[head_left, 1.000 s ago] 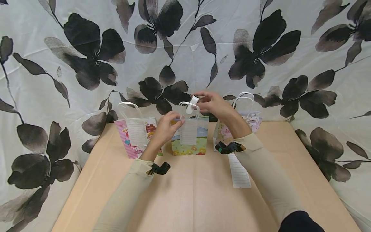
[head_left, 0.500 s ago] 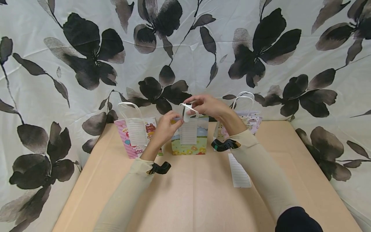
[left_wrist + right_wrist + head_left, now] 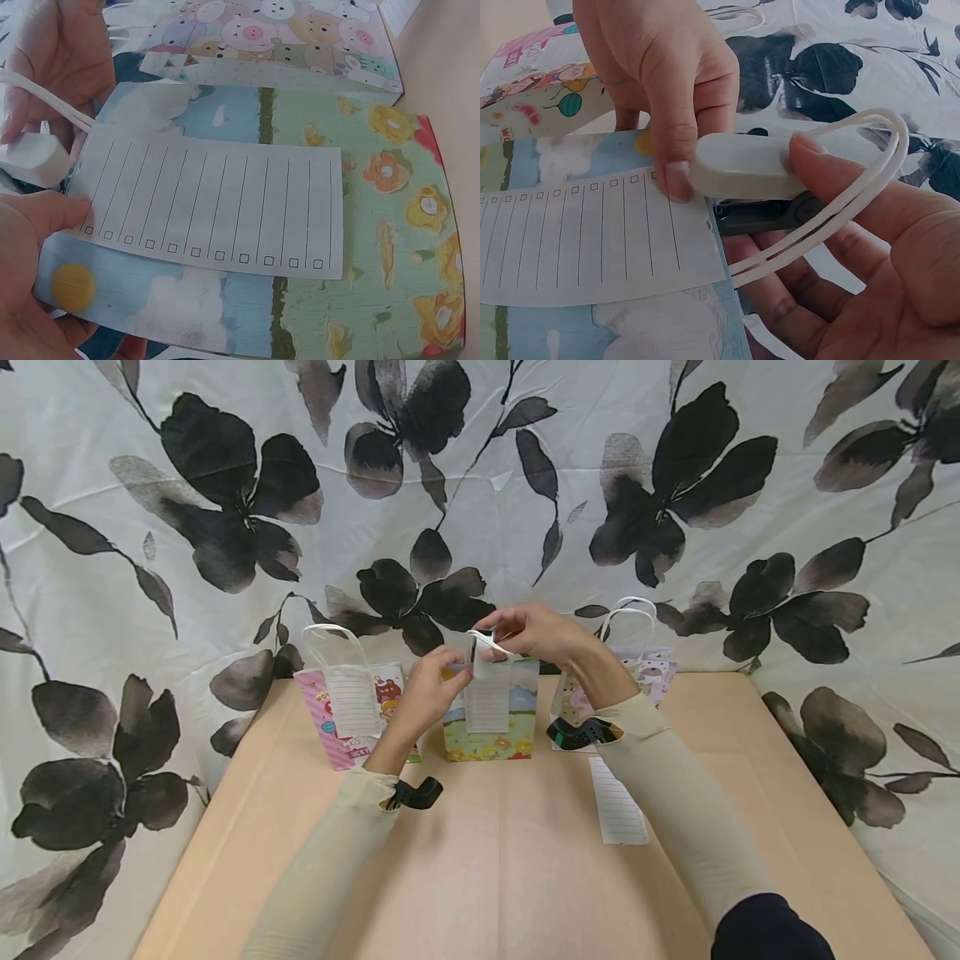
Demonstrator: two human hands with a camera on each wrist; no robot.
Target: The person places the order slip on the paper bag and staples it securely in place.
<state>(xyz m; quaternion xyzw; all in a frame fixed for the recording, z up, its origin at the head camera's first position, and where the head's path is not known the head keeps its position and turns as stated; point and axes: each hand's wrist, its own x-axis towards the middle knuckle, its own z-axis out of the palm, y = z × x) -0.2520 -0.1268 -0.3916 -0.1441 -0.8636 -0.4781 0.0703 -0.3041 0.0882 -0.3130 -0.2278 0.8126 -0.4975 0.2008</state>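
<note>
A paper gift bag (image 3: 522,727) with sky and flowers printed on it stands in the middle of the head view. A lined checklist sheet (image 3: 210,202) lies against its front. My left hand (image 3: 437,685) pinches sheet and bag wall together at the top edge, thumb in front. My right hand (image 3: 542,631) holds a small white stapler (image 3: 742,163) with a dark lower arm, thumb on top. The stapler's nose is at the bag's top edge, close to the left thumb. Whether the edge lies between its arms, I cannot tell. White cord handles (image 3: 870,187) loop past the stapler.
To the left stands a pink bag (image 3: 335,739) with a similar sheet (image 3: 356,702) on its front. On the right is an animal-print bag (image 3: 657,677), partly behind my right arm. Another lined sheet (image 3: 618,802) lies on the table (image 3: 480,868) before it. A floral cloth hangs behind.
My right hand has moved a little left and down, bringing the stapler to the top of the middle bag by the handles. The left hand stays almost still.
</note>
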